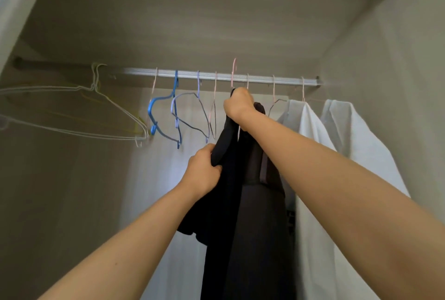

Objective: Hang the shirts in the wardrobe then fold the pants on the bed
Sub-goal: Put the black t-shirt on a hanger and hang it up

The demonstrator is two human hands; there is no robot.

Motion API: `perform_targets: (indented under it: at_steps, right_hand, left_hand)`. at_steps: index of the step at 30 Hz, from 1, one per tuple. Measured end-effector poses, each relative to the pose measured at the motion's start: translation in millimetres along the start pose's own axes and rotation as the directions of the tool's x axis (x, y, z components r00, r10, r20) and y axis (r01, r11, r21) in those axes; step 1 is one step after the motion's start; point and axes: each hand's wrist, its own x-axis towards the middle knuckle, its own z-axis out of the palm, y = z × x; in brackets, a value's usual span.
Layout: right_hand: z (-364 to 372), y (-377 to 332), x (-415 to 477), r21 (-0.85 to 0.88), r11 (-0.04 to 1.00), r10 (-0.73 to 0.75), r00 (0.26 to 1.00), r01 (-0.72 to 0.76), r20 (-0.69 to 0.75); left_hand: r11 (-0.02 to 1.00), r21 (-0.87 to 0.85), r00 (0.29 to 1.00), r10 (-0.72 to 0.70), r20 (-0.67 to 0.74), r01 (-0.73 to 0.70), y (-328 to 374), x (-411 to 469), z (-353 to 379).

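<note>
Now | wardrobe (pixel 192 22): white shirts (pixel 310 136) | left hand (pixel 204 169), right hand (pixel 237 104) hold black shirt (pixel 224 203)

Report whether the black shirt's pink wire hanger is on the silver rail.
Off: the pink wire hanger's hook stands above the silver rail, right hand gripping it.

Right hand (pixel 238 107) grips pink wire hanger (pixel 233 70) at silver wardrobe rail (pixel 216 75); left hand (pixel 204 169) grips black fabric shirt (pixel 224 191).
</note>
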Motion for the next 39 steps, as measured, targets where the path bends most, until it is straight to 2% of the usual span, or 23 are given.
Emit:
perform_targets:
  at_steps: [10,14,17,22,30,34,39]
  right_hand:
    - [30,23,0,-0.174,0.984,-0.02,0.998,0.028,0.052]
    - [26,28,-23,-0.272,0.946,-0.189,0.981,0.174,-0.032]
    - [25,36,-46,-0.41,0.859,-0.339,0.941,0.306,-0.008]
    - [19,47,-83,-0.461,0.806,-0.4,0.916,0.37,0.035]
    - [-12,63,-148,-0.535,0.722,-0.449,0.885,0.439,0.121]
    - [-28,75,-185,-0.533,0.65,-0.557,0.817,0.541,0.15]
    - [-35,94,-240,-0.465,0.62,-0.613,0.76,0.633,0.217]
  left_hand:
    - [1.0,-0.008,1.0,-0.022,-0.02,0.022,-35,-10,14]
    - [1.0,-0.024,0.999,-0.019,-0.032,0.018,-37,-21,14]
    - [1.0,-0.009,1.0,0.008,-0.029,-0.008,-33,-32,15]
    - [0.999,0.046,1.0,0.007,0.002,-0.007,-22,-49,15]
    - [0.967,0.256,0.999,-0.018,0.031,0.009,-1,-108,9]
    - [0.853,0.521,1.0,0.03,0.001,-0.027,12,-148,1]
    - [0.765,0.644,0.995,0.085,-0.06,-0.027,26,-199,-12]
